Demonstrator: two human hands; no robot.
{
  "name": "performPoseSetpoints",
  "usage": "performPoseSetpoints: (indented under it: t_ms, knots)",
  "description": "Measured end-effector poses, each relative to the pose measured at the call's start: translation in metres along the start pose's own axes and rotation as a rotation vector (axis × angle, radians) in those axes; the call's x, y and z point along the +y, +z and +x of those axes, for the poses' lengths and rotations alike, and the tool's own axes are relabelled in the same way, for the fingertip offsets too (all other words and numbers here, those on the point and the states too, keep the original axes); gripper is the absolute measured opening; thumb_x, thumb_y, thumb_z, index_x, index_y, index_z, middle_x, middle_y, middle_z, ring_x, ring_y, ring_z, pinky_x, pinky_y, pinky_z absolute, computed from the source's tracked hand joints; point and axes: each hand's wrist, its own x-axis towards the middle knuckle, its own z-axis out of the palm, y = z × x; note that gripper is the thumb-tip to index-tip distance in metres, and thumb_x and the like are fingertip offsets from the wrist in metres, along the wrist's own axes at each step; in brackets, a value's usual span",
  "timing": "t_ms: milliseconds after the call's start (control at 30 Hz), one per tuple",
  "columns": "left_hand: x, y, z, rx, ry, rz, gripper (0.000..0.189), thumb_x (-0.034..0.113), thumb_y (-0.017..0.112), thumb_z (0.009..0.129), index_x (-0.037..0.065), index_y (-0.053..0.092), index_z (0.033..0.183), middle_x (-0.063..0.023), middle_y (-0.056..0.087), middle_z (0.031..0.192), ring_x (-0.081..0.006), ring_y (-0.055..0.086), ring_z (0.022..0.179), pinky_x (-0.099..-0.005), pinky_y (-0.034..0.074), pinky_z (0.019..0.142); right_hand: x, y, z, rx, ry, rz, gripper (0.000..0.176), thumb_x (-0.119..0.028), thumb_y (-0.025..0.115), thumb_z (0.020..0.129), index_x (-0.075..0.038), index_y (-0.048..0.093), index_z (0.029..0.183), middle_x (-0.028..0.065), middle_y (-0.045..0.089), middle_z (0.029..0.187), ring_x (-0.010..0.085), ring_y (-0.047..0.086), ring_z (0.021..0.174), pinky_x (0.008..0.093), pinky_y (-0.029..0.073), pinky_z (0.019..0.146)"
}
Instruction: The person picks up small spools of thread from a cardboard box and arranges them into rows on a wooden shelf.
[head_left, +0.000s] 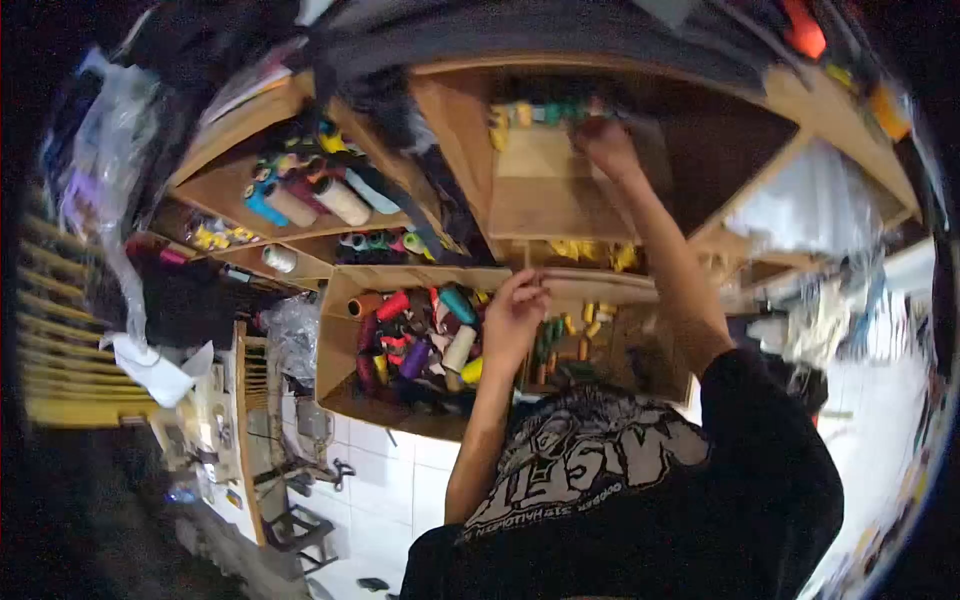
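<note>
Far left, well apart from my left hand, is a yellow slatted rack (75, 330), with clear plastic (115, 190) hanging near it. Next, up and to the left of that hand, a wooden shelf compartment (215, 185) holds large thread cones (340, 200) in blue, tan, maroon and cream, lying at a slant; a row of smaller cones (385, 242) lies below them.

Immediately left of my left hand, a cardboard box (335, 385) contains mixed thread spools (458, 348): red, teal, purple, cream and yellow, lying at varied angles. My left hand (515, 312) is raised at the box's middle, fingers bent and close together; I cannot tell whether they grip anything. Just to its right, the box's other section contains loose yellow and green spools (590, 318).

Above and to the right of my left hand, my right hand (605, 142) reaches into an upper compartment (455, 130). Its fingers are bent at the right end of a row of small green and yellow spools (548, 113); blur hides whether they are clamped on one. Farther right, well apart from that hand, whitish plastic (810, 205) fills another compartment.
</note>
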Motion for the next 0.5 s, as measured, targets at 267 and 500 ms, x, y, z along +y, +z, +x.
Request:
performPoseSetpoints:
  t_ms: [267, 500]
  knots:
    - [-0.033, 0.020, -0.021, -0.108, -0.279, 0.073, 0.028, 0.004, 0.058, 0.088, 0.001, 0.058, 0.116, -0.0062, 0.063, 0.092, -0.0144, 0.063, 0.076, -0.0269, 0.052, 0.068, 0.033, -0.064, -0.162, -0.965, 0.483, 0.385, 0.036, -0.037, 0.063, 0.089, -0.002, 0.062, 0.100, 0.0081, 0.067, 0.090, 0.0153, 0.065, 0.078, 0.0246, 0.054, 0.067]
    - [-0.219, 0.013, 0.004, -0.189, -0.114, 0.619, 0.031, 0.019, 0.057, 0.093, -0.001, 0.053, 0.116, -0.0111, 0.062, 0.086, -0.0212, 0.064, 0.071, -0.0321, 0.050, 0.062, 0.222, -0.016, -0.290, -0.834, 0.829, -0.262, 0.039, -0.035, 0.061, 0.089, -0.006, 0.059, 0.115, 0.0123, 0.064, 0.102, 0.0230, 0.062, 0.090, 0.0368, 0.052, 0.080]
